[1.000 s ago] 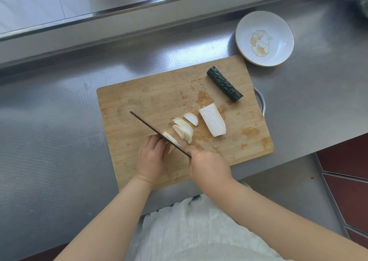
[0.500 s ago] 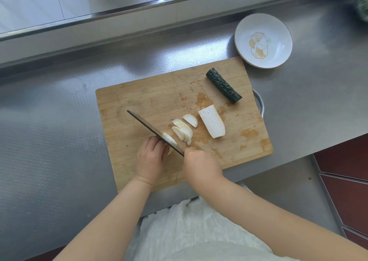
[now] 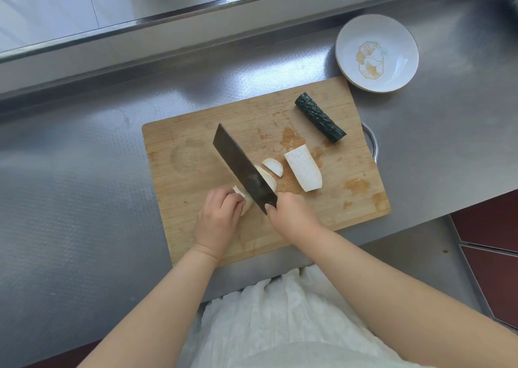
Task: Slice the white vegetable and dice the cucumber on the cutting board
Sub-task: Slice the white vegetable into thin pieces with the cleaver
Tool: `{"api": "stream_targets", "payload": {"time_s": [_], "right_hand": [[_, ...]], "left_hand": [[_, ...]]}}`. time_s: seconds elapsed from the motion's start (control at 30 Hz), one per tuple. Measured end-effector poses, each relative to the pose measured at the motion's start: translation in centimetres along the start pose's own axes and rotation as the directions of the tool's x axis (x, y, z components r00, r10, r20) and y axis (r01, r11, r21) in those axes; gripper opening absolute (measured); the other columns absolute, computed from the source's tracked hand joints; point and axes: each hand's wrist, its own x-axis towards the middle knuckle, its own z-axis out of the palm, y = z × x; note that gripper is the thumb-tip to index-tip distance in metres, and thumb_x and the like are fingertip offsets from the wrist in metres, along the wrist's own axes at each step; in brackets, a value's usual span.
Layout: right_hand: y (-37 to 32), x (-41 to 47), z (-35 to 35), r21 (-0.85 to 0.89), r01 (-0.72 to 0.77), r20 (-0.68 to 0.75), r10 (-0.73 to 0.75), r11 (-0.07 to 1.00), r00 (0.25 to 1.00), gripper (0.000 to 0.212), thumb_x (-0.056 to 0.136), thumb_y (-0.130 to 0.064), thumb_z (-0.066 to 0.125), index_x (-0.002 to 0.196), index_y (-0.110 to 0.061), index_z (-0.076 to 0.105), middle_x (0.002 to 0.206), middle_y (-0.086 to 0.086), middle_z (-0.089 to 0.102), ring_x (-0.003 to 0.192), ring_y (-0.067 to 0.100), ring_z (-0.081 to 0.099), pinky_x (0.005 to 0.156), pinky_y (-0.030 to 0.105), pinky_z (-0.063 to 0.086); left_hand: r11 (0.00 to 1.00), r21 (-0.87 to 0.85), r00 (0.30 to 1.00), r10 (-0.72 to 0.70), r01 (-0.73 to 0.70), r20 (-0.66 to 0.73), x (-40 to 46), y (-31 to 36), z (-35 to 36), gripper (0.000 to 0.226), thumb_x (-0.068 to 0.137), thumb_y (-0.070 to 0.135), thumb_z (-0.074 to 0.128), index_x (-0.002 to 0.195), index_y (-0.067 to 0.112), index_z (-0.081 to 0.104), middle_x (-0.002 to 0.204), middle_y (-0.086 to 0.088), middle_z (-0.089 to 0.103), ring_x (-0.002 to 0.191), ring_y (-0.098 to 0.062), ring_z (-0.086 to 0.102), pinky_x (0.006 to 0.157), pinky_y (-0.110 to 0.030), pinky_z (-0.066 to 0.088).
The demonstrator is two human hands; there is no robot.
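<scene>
Right hand (image 3: pixel 291 216) grips tilted cleaver (image 3: pixel 244 168); left hand (image 3: pixel 218 219) fingers (image 3: pixel 234 200) curl on white vegetable (image 3: pixel 246 206).

Both forearms are bare from the bottom edge of the view up to the wrists, with no sleeve, watch, bracelet or ring showing. The left hand (image 3: pixel 217 221) and the right hand (image 3: pixel 293 216) are bare too, without gloves. The nails are short and look unpainted. Between the forearms, on the near side of the rectangular wooden cutting board (image 3: pixel 196 154), lies a white, crinkled, lightweight fabric garment (image 3: pixel 280 320) with fine creases, covering the person's front.
</scene>
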Motion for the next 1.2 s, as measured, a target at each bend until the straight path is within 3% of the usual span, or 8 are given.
{"api": "stream_targets", "payload": {"time_s": [0.07,0.17,0.3,0.47,0.77,1.07,1.2], "right_hand": [[0.2,-0.7,-0.3,-0.012,0.037,-0.029,-0.037,0.999,0.999,0.022,0.096,-0.029,0.044,0.096,-0.014,0.060,0.078,0.004,0.059,0.072,0.024,0.058,0.056,0.029,0.043],[0.2,-2.2,0.0,-0.162,0.117,-0.110,-0.136,0.980,0.985,0.017,0.095,-0.023,0.044,0.097,-0.015,0.059,0.080,0.006,0.063,0.074,0.026,0.061,0.053,0.029,0.039],[0.0,-4.1,0.7,-0.273,0.156,-0.074,-0.182,0.949,0.981,0.023,0.094,-0.015,0.043,0.111,-0.021,0.057,0.080,0.004,0.065,0.070,0.026,0.059,0.051,0.028,0.035],[-0.4,-4.4,0.6,-0.305,0.132,-0.048,-0.153,0.943,0.987,0.018,0.093,-0.010,0.043,0.103,-0.018,0.056,0.073,0.003,0.057,0.063,0.026,0.049,0.049,0.027,0.030],[-1.3,-4.1,0.6,-0.315,0.098,-0.040,-0.116,0.944,0.992,0.017,0.090,-0.005,0.044,0.101,-0.014,0.054,0.080,0.005,0.062,0.065,0.026,0.048,0.051,0.028,0.033],[-2.1,-2.5,1.3,-0.308,0.088,-0.043,-0.107,0.947,0.993,0.025,0.085,-0.001,0.044,0.106,-0.011,0.055,0.091,0.007,0.064,0.075,0.026,0.058,0.045,0.025,0.024],[-2.2,-1.4,1.8,-0.295,0.080,-0.040,-0.096,0.952,0.995,0.030,0.086,-0.002,0.043,0.111,-0.012,0.055,0.096,0.010,0.065,0.085,0.029,0.063,0.052,0.029,0.033]], "left_hand": [[1.000,0.009,1.000,-0.004,0.004,-0.004,0.0,0.1,0.1,0.010,0.084,0.010,0.068,0.080,0.002,0.068,0.085,-0.010,0.063,0.078,-0.025,0.053,0.058,-0.037,0.048],[1.000,0.007,1.000,0.001,-0.001,-0.001,0.1,0.2,0.0,0.016,0.086,0.014,0.063,0.082,0.000,0.069,0.086,-0.013,0.064,0.076,-0.031,0.058,0.057,-0.038,0.049],[1.000,0.020,1.000,0.004,-0.004,-0.002,0.1,0.4,-0.3,0.026,0.088,0.018,0.054,0.079,-0.003,0.066,0.082,-0.017,0.064,0.073,-0.036,0.061,0.054,-0.040,0.051],[1.000,0.024,1.000,0.016,-0.016,-0.012,0.0,0.5,-0.6,0.027,0.087,0.017,0.052,0.078,-0.005,0.066,0.080,-0.018,0.064,0.072,-0.037,0.061,0.053,-0.040,0.051],[1.000,0.030,0.998,-0.005,0.006,-0.062,-0.1,0.1,0.2,0.027,0.088,0.018,0.051,0.079,-0.003,0.066,0.081,-0.015,0.064,0.080,-0.027,0.049,0.054,-0.036,0.050],[0.999,0.051,0.997,0.005,-0.001,-0.082,-0.1,0.2,0.3,0.025,0.088,0.018,0.052,0.079,0.000,0.066,0.084,-0.013,0.065,0.076,-0.028,0.053,0.053,-0.032,0.045],[1.000,0.029,0.997,0.007,-0.005,-0.079,-0.1,0.3,0.2,0.026,0.090,0.018,0.055,0.078,-0.001,0.067,0.083,-0.014,0.065,0.072,-0.032,0.058,0.054,-0.036,0.048]]}}
